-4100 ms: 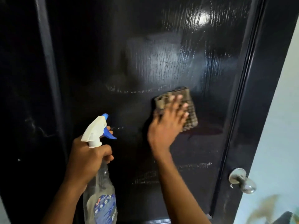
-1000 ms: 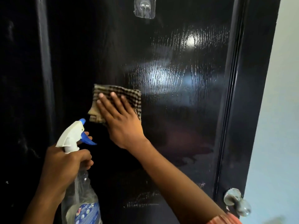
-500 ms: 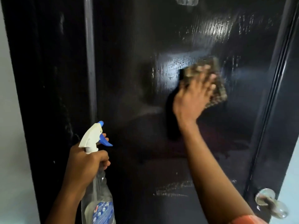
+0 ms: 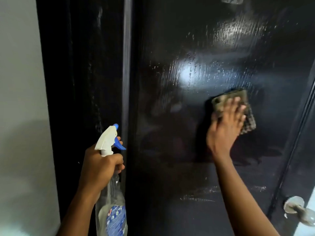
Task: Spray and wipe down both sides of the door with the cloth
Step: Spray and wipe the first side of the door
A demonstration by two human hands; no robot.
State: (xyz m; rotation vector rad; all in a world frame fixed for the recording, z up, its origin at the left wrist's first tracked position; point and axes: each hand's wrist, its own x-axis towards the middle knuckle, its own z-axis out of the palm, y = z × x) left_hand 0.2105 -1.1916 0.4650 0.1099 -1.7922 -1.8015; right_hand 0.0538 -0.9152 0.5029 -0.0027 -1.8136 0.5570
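Right hand: palm flat, fingers straight and slightly fanned, pressing the cloth against the door; nothing is pinched, the cloth is held by flat pressure alone. The hand is motion-blurred. The cloth is a folded checked pad, brown and dark, showing above and to the right of the fingertips, and it sits on the right part of the panel at mid height. The right forearm runs up from the lower right edge, bare, wrist straight. Left hand: fingers curled round the neck of the spray bottle, one fingertip showing by the blue trigger; whether it presses the trigger, cannot tell. The bottle is upright, clear, with a blue label, white head pointing up and right, held clear of the door near its left edge. Door surface: glossy black with wood grain, wet droplets and streaks across the upper right, a bright reflected patch left of the cloth, and pale smears lower down. Metal door knob at lower right. A clear hook is cut off by the top edge. A black frame stands left of the door, then a pale grey wall.
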